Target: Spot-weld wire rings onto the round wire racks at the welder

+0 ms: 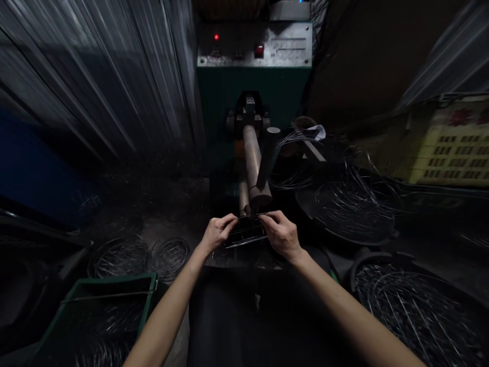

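The left hand (218,232) and right hand (281,234) pinch a thin bent steel wire frame (244,235), which looks light, stiff and springy, best held along its straight sides, near a long grey steel roller (252,158).

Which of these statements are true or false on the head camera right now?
1. The left hand and right hand both hold a wire frame. True.
2. The green crate holds wire. True.
3. The panel shows a lit green lamp. False: the lit lamp is red.
4. Wire coils lie only to the right of the hands. False: wire coils also lie to their left.
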Demonstrator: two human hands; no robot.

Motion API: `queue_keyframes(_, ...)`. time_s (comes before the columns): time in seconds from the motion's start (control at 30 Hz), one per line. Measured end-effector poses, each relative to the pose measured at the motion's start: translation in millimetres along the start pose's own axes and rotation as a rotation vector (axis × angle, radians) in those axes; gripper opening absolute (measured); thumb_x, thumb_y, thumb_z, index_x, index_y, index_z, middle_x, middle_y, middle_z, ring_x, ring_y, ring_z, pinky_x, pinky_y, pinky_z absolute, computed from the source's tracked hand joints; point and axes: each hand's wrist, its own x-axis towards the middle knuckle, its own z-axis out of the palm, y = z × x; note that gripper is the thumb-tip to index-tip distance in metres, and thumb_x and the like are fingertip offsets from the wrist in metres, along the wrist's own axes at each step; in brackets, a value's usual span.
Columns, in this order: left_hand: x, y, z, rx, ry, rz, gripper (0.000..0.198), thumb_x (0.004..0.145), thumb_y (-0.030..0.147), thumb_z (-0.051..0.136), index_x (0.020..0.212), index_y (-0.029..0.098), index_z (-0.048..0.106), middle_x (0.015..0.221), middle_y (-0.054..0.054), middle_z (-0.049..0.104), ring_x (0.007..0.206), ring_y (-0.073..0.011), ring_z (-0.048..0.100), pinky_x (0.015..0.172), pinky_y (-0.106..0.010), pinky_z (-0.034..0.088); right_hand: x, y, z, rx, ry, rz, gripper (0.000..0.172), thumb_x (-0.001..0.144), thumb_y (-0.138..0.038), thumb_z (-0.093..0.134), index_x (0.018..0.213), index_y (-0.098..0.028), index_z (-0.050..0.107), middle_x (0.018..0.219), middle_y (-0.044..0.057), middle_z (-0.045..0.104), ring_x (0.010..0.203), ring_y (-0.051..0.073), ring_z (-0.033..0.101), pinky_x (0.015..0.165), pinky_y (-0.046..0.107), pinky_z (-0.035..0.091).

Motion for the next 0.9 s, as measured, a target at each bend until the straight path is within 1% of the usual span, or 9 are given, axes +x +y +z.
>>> queue_keyframes(0.27, 1.6, -1.2, 0.5, -0.007, -0.006, -0.003, 0.031, 0.088, 0.037, 0.042, 0.078, 0.014, 0.06, 0.062, 0.003, 0.048, 0.055, -0.0064, 0.042, 0.056, -0.017, 0.032, -0.4, 0.5, 0.5, 0.055, -0.019, 0.026, 0.024, 0.089, -0.021, 0.046, 0.097, -0.021, 0.068, 0.086, 0.006, 0.063, 0.075, 0.013, 0.059, 0.065, 0.021, 0.046)
queue_keyframes(0.43, 2.7, -2.4, 0.8, -0.011, -0.003, -0.014, 0.032, 0.088, 0.039, 0.041, 0.079, 0.014, 0.06, 0.062, 0.003, 0.049, 0.055, -0.0066, 0.041, 0.055, -0.017, 0.032, 1.6, -0.8, -0.1, 0.035, -0.032, 0.031, 0.024, 0.09, -0.023, 0.045, 0.096, -0.021, 0.069, 0.084, 0.006, 0.063, 0.073, 0.013, 0.058, 0.064, 0.021, 0.045)
queue_keyframes(0.73, 2.9, -0.8, 0.6, -0.06, 0.01, -0.022, 0.031, 0.087, 0.039, 0.042, 0.078, 0.014, 0.06, 0.062, 0.003, 0.049, 0.056, -0.0072, 0.041, 0.056, -0.018, 0.033, 4.7, -1.8, -0.1, -0.015, 0.031, -0.035, 0.021, 0.088, -0.019, 0.049, 0.094, -0.02, 0.069, 0.08, 0.005, 0.062, 0.067, 0.011, 0.057, 0.058, 0.019, 0.043)
queue_keyframes(0.83, 1.5, 0.9, 0.3, -0.072, 0.008, -0.042, 0.032, 0.087, 0.04, 0.042, 0.078, 0.015, 0.06, 0.058, 0.004, 0.046, 0.052, -0.0069, 0.039, 0.052, -0.018, 0.031, 7.1, -4.3, -2.3, -0.006, 0.02, -0.044, 0.023, 0.089, -0.017, 0.047, 0.097, -0.021, 0.068, 0.08, 0.004, 0.062, 0.067, 0.011, 0.057, 0.059, 0.019, 0.044)
queue_keyframes(0.9, 1.1, 1.3, -0.3, -0.066, 0.007, -0.059, 0.033, 0.087, 0.042, 0.042, 0.078, 0.016, 0.06, 0.054, 0.005, 0.042, 0.049, -0.0069, 0.036, 0.05, -0.018, 0.03, 8.3, -3.5, -5.8, 0.024, -0.014, -0.051, 0.024, 0.089, -0.018, 0.047, 0.1, -0.023, 0.067, 0.082, 0.004, 0.062, 0.068, 0.01, 0.057, 0.061, 0.019, 0.045)
